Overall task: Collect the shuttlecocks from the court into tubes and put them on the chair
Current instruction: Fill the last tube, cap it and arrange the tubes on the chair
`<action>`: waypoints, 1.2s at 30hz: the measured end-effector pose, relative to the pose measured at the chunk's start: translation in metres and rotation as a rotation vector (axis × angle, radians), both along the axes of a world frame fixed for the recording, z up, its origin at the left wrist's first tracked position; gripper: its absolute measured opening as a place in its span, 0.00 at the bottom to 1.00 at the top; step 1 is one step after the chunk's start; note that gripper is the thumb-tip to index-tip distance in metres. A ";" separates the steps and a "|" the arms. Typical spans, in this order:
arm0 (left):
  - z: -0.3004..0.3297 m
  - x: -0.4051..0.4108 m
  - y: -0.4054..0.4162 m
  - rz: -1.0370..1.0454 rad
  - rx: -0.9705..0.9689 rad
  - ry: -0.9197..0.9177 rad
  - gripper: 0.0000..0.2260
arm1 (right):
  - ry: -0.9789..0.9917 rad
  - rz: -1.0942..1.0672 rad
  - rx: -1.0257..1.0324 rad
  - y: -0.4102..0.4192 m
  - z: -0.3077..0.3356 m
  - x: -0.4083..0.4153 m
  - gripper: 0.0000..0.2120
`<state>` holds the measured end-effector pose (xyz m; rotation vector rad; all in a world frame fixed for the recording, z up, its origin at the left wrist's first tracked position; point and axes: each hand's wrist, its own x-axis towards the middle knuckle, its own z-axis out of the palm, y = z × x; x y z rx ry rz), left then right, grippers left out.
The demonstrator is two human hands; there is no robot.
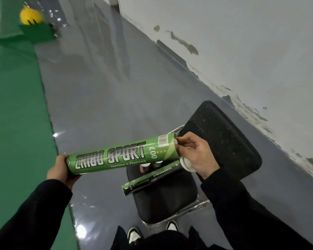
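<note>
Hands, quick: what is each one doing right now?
Left hand: holds the bottom end of the green tube.
Right hand: fingers at the tube's open end, holding a white cap.

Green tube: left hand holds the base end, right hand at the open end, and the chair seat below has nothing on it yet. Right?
One thing is wrong: the chair seat is not bare. The head view shows a dark tube already lying on it. The rest holds: the left hand holds the green tube at its base end, and the right hand is at the open end.
</note>
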<state>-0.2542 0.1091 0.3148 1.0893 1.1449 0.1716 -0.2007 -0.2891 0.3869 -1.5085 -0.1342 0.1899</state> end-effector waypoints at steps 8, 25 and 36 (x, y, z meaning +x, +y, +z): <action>0.004 -0.010 -0.007 0.044 -0.032 0.037 0.08 | -0.077 0.094 -0.109 0.008 0.026 -0.004 0.07; -0.004 -0.006 -0.002 0.056 -0.089 0.012 0.09 | 0.114 -0.324 0.007 0.040 0.064 0.023 0.07; -0.002 -0.003 -0.009 0.057 -0.071 -0.006 0.08 | 0.243 -0.119 0.097 0.058 0.047 0.020 0.20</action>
